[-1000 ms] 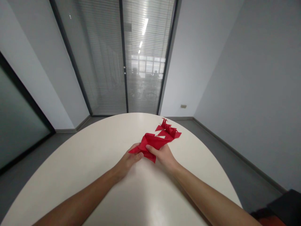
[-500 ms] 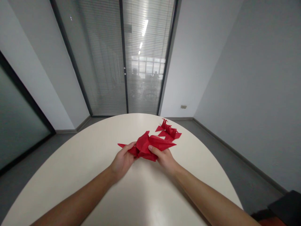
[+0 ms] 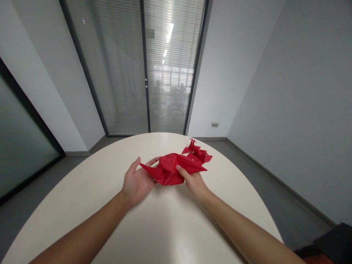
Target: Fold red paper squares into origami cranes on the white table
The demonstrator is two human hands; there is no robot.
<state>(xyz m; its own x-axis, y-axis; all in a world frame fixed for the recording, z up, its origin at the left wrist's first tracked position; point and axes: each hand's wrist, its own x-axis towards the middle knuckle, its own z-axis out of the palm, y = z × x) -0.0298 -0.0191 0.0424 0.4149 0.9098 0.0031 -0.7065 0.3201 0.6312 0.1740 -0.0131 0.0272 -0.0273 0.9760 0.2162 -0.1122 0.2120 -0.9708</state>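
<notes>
A large red folded paper crane (image 3: 170,169), its pointed ends to left and right, is held above the round table. My right hand (image 3: 194,179) grips its right part, thumb on top and the other fingers hidden beneath. At its left end, my left hand (image 3: 139,183) lies open with the palm up and the thumb lifted away. The left fingers reach behind and under the paper, partly hidden. Just beyond the right hand, smaller red paper cranes (image 3: 200,155) stand on the table, partly covered by the held one.
The round cream table (image 3: 82,205) curves away on both sides. Beyond it are a glass door with blinds (image 3: 121,73) and grey walls, with a wall socket (image 3: 215,125) low down. A dark object (image 3: 334,242) shows at the lower right corner.
My left thumb has come off the paper, and that hand has opened and shifted slightly left. The paper crane has tilted, its left point now higher. My right hand keeps its hold.
</notes>
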